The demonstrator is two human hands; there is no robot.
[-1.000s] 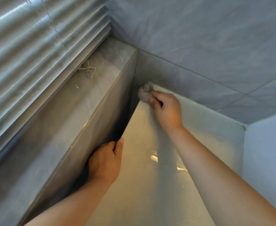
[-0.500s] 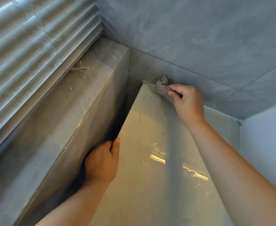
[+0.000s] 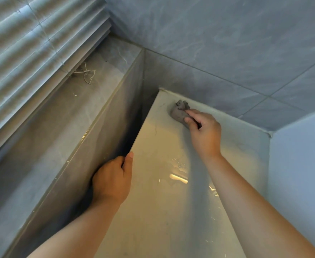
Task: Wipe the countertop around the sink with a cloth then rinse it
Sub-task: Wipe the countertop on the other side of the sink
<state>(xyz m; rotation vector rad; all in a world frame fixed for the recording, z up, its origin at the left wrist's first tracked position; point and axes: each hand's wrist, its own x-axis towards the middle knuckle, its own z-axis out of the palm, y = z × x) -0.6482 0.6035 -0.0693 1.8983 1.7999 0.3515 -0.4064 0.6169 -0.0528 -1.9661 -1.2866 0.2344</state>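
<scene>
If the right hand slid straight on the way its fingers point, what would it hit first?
Likely the tiled wall behind the countertop, near its far corner, with the cloth pressed in between; depth is unclear.

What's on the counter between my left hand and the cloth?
Nothing stands there: in the head view, only bare countertop runs from the left hand to the cloth, with one thin dark streak.
</scene>
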